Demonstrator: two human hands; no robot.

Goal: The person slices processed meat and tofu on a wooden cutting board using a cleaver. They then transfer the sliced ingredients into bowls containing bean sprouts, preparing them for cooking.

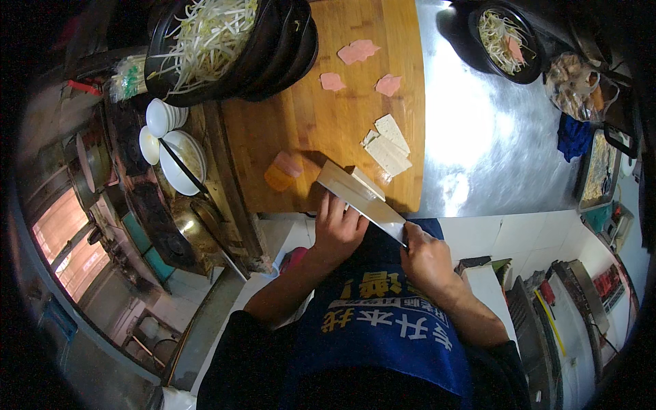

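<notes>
My right hand [428, 256] grips the handle of a cleaver [364, 202], its broad blade slanting across the near edge of a wooden cutting board [307, 118]. Close against the blade's near side are the bent fingers of my left hand [338, 225]. A small white bit of what looks like a tofu block [347, 206] shows between those fingers; the rest is hidden. Beyond the blade lies a cut white slice [368, 183]. Several white tofu slices [387, 148] overlap farther up the board. To the left sits a ham sausage stub [284, 169] in an orange wrapper.
Three pink ham pieces or small piles [359, 51] lie at the board's far side. Stacked black bowls [287, 51], the top one heaped with bean sprouts [210, 41], overhang its far left corner. A steel counter [492, 154] adjoins on the right, bearing another black bowl [533, 66].
</notes>
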